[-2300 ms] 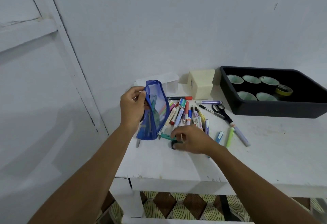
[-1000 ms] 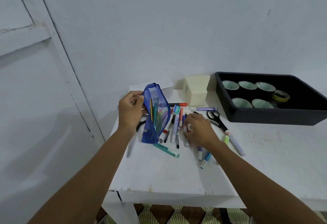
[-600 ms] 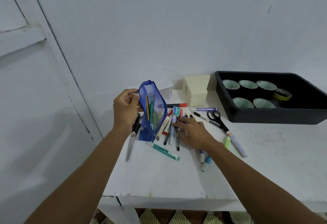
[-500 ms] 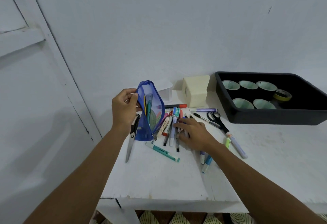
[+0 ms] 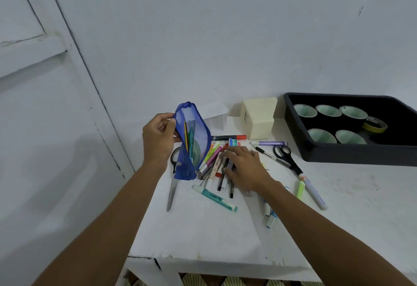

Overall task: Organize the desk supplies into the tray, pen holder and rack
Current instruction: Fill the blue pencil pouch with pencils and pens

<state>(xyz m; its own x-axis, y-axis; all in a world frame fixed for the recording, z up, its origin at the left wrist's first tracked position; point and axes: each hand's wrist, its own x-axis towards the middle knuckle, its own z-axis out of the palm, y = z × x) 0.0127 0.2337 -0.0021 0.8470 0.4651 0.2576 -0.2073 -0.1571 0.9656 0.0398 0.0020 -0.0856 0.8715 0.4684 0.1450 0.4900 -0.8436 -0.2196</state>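
My left hand (image 5: 159, 137) pinches the rim of a blue mesh pencil pouch (image 5: 191, 143), held upright on the white table with a pencil and rulers inside. A pile of pens and markers (image 5: 216, 163) lies just right of the pouch. My right hand (image 5: 244, 167) lies flat over that pile, its fingers spread on several pens. A teal highlighter (image 5: 215, 197) lies in front of the pile. One pair of scissors (image 5: 286, 157) lies to the right, another (image 5: 172, 184) behind and below the pouch.
A black tray (image 5: 352, 154) at the right holds several tape rolls (image 5: 325, 135) and a yellow one (image 5: 374, 124). A cream box (image 5: 258, 117) and a clear container (image 5: 217, 118) stand by the wall. The table's front edge (image 5: 214, 261) is near.
My left hand has lifted and shifted the pouch a little left, uncovering the left scissors. My right hand has slid left across the pens, gathering them toward the pouch.
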